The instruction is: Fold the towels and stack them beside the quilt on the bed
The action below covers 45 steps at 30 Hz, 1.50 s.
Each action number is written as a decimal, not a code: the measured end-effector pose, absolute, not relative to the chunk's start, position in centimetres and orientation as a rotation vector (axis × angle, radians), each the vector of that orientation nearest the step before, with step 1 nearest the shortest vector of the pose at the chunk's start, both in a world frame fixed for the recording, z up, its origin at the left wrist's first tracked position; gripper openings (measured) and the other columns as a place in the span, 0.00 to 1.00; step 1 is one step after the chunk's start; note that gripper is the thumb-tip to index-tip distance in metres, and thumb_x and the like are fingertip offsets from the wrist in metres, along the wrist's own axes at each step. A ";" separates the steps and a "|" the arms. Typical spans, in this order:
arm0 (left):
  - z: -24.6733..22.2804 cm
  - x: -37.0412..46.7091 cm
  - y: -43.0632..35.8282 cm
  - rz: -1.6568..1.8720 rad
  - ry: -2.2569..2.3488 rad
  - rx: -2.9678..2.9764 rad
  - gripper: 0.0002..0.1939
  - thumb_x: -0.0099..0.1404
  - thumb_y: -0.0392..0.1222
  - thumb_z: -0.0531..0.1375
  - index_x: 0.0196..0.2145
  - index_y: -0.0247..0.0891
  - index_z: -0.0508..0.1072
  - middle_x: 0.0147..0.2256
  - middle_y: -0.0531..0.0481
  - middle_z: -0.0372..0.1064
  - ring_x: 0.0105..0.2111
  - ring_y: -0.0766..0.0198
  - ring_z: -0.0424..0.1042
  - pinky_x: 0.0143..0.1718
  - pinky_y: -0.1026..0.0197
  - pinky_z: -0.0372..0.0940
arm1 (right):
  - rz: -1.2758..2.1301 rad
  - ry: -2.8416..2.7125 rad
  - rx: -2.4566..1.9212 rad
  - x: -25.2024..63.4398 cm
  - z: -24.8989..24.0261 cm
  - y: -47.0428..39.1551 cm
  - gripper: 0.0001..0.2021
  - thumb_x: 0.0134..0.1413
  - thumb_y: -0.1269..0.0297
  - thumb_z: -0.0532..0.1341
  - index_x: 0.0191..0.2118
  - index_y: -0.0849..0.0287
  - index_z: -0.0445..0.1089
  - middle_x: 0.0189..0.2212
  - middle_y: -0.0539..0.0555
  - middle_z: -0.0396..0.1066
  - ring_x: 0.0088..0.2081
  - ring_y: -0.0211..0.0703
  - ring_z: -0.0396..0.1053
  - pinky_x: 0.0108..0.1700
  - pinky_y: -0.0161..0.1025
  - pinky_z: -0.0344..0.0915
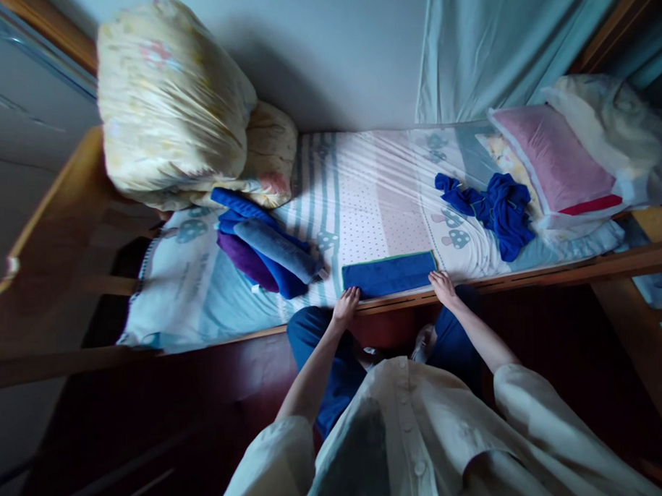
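Observation:
A blue cloth (389, 275) with a green edge lies flat as a long rectangle at the bed's front edge. My left hand (347, 304) touches its near left corner, and my right hand (442, 286) is at its near right corner. The fingers of both hands look bent at the cloth, but whether they pinch it is too small to tell. To the left lies a pile of rolled cloths, blue (292, 282), grey-blue (277, 250) and purple (247, 262). A crumpled blue cloth (506, 213) rests on the right of the bed.
The bed (361, 167) has a patterned sheet and a wooden front rail (560, 272). A big yellow bundle of bedding (174, 101) stands at the back left. At the right are a pink pillow (556, 153) and a bagged item (614, 122). A curtain (492, 47) hangs behind.

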<state>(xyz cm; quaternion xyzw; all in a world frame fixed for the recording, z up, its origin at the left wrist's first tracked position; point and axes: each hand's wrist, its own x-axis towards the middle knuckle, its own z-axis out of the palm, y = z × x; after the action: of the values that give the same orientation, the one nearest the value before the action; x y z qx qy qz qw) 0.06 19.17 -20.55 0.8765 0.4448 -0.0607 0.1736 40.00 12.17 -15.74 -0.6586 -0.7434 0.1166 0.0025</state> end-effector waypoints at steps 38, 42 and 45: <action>-20.0 1.3 19.4 -0.019 1.393 2.340 0.32 0.67 0.32 0.52 0.68 0.30 0.64 0.68 0.30 0.60 0.70 0.44 0.57 0.71 0.40 0.50 | 0.450 -2.277 -2.020 39.3 -16.1 14.2 0.25 0.62 0.75 0.55 0.64 0.65 0.69 0.65 0.66 0.67 0.68 0.52 0.61 0.70 0.52 0.54; -20.0 1.5 20.9 -0.063 1.350 2.390 0.32 0.65 0.27 0.49 0.66 0.29 0.66 0.65 0.29 0.64 0.68 0.46 0.62 0.70 0.40 0.54 | 0.435 -2.277 -2.077 39.2 -15.8 15.0 0.25 0.63 0.80 0.51 0.61 0.66 0.72 0.63 0.66 0.69 0.68 0.51 0.62 0.69 0.52 0.55; -19.8 0.7 21.1 -0.081 1.309 2.391 0.30 0.64 0.26 0.50 0.63 0.31 0.70 0.63 0.31 0.68 0.65 0.47 0.67 0.68 0.43 0.58 | 0.431 -2.290 -2.072 39.4 -15.3 14.6 0.24 0.64 0.80 0.51 0.59 0.64 0.74 0.61 0.65 0.72 0.66 0.51 0.66 0.68 0.52 0.58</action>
<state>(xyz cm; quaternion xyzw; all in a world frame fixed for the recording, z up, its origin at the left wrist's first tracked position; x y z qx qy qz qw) 0.74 21.08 -19.83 0.8580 0.4696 -0.0292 0.2059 39.39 14.56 -15.35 -0.6645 -0.7343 0.1383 0.0116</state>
